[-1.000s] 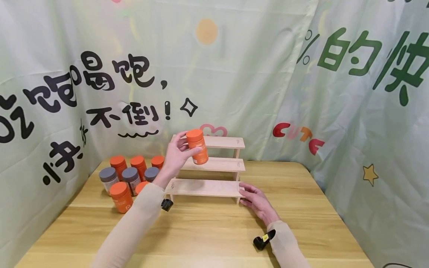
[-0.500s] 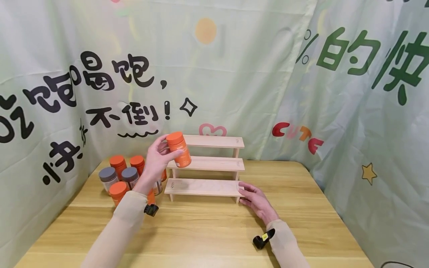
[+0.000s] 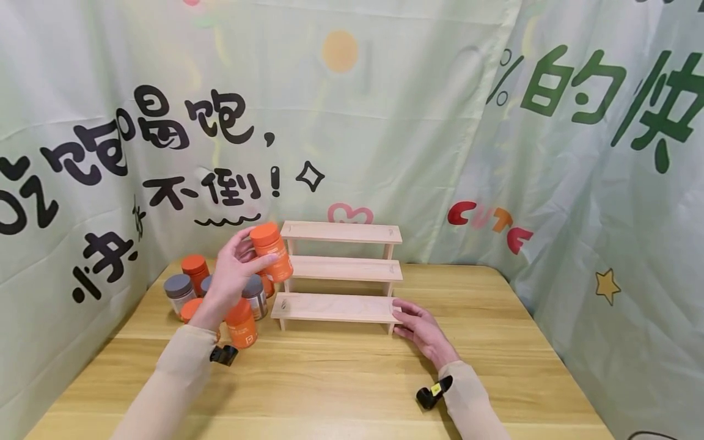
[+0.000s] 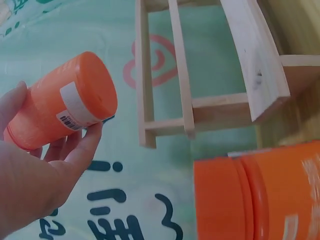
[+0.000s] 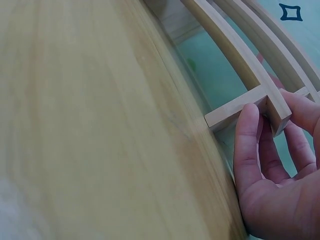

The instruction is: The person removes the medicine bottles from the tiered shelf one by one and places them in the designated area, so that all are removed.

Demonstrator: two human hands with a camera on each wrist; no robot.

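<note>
My left hand (image 3: 233, 269) grips an orange bottle (image 3: 272, 253) with an orange lid, raised above the group of bottles and left of the shelf. In the left wrist view, fingers and thumb curl round the bottle (image 4: 60, 102), its flat base and a barcode label facing the camera. A three-tier wooden display shelf (image 3: 338, 307) stands on the table. Its lowest tier's right end is pinched by my right hand (image 3: 422, 330); in the right wrist view the thumb lies by the leg (image 5: 237, 107) and fingers reach round the tier's end. All three tiers are bare.
Several orange-lidded bottles (image 3: 241, 327) and grey-lidded bottles (image 3: 179, 293) stand close together at the table's left, partly hidden by my left arm. Printed fabric (image 3: 396, 122) hangs behind and beside the wooden table (image 3: 341, 385).
My left hand has moved left and slightly down with the orange bottle, away from in front of the shelf to above the bottle group. My right hand has stayed at the shelf's end.
</note>
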